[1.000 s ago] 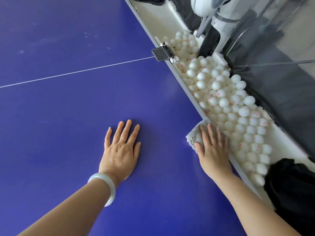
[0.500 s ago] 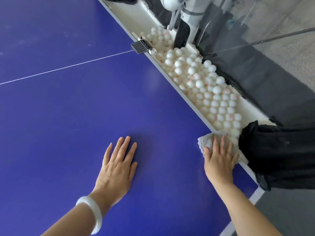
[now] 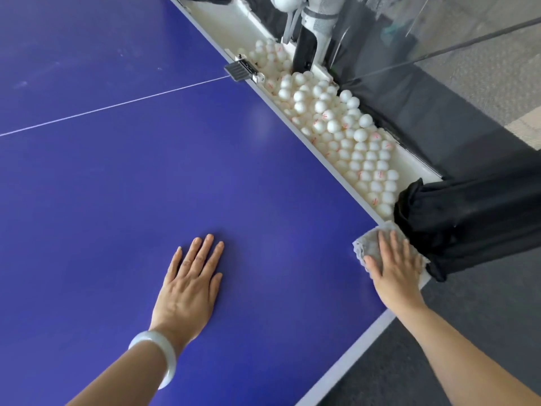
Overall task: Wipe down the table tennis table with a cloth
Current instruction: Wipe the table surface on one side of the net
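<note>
The blue table tennis table (image 3: 117, 186) fills the left and middle of the head view, with a thin white centre line across it. A grey cloth (image 3: 368, 242) lies at the table's right corner. My right hand (image 3: 395, 268) presses flat on the cloth with straight fingers, right at the table's edge. My left hand (image 3: 190, 285) rests flat on the bare blue surface, fingers spread, a pale bangle on its wrist. Part of the cloth is hidden under my right hand.
A white trough (image 3: 415, 167) runs along the table's right side, holding several white balls (image 3: 345, 133). Black fabric (image 3: 468, 218) hangs at the trough's near end, beside the cloth. A metal clamp (image 3: 241, 71) grips the table edge farther off. A ball machine's white post (image 3: 314, 27) stands behind the trough.
My right hand has slid the cloth along the right edge toward the near corner, next to the black fabric. My left hand stays flat on the table.
</note>
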Demonstrator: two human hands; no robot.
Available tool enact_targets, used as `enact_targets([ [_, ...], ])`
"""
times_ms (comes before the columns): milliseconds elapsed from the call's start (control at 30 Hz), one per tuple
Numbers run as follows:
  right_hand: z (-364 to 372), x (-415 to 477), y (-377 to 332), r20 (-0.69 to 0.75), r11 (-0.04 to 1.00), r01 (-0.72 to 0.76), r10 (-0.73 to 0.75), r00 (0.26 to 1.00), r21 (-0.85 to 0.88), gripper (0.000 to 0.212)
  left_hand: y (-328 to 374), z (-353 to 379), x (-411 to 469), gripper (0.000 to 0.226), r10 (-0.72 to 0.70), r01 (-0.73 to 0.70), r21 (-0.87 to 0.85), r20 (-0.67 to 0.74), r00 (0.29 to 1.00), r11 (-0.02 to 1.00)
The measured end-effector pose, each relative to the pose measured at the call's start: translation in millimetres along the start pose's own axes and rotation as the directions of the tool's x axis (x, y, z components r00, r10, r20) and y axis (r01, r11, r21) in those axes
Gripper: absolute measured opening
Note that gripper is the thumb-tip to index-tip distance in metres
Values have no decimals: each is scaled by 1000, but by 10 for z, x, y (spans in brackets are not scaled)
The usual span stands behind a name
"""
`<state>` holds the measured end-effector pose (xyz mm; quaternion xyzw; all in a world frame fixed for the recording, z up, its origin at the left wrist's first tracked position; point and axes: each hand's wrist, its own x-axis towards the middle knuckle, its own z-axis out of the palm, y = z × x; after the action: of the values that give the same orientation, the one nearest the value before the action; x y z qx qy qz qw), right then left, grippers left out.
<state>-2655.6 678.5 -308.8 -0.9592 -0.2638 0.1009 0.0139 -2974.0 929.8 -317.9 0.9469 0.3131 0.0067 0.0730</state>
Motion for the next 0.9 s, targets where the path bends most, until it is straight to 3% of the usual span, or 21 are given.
enact_targets([
  [133, 110, -351, -23, -16, 988, -144, 145, 989, 54, 83, 202, 41, -119, 62, -132, 132, -25, 18, 991, 991],
  [200, 152, -631, -176, -31, 985, -135, 138, 990, 104, 79, 343, 70, -223, 65, -178, 178, -20, 23, 984, 984],
  [333, 217, -1230, -508, -162, 963, 161, -128, 979, 216, 59, 697, 45, -526, 68, -224, 225, -62, 19, 974, 972],
  [467, 234, -1756, -904, -160, 846, 430, -399, 903, 315, 43, 982, -2, -928, 66, -234, 252, -195, 112, 966, 948],
  [567, 137, -2087, -1162, -53, 774, 547, -562, 826, 319, 32, 978, -87, -1189, 67, -190, 247, -250, 229, 955, 936],
  [633, 77, -2230, -1280, 126, 734, 578, -651, 749, 356, 30, 936, -230, -1383, 67, -222, 319, -321, 303, 927, 892],
  [700, -77, -2356, -1348, 334, 730, 400, -635, 696, 554, 28, 920, -394, -1614, 54, -371, 473, -411, 306, 877, 779],
  [767, -253, -2492, -1367, 459, 653, 81, -609, 647, 753, 27, 922, -543, -1872, 41, -570, 612, -521, 265, 778, 594],
  [833, -359, -2632, -1379, 526, 564, -150, -596, 607, 812, 28, 949, -672, -2138, 34, -705, 654, -630, 228, 671, 419],
  [900, -457, -2827, -1436, 586, 462, -362, -614, 529, 810, 25, 1035, -804, -2410, 31, -771, 635, -698, 186, 609, 333],
])
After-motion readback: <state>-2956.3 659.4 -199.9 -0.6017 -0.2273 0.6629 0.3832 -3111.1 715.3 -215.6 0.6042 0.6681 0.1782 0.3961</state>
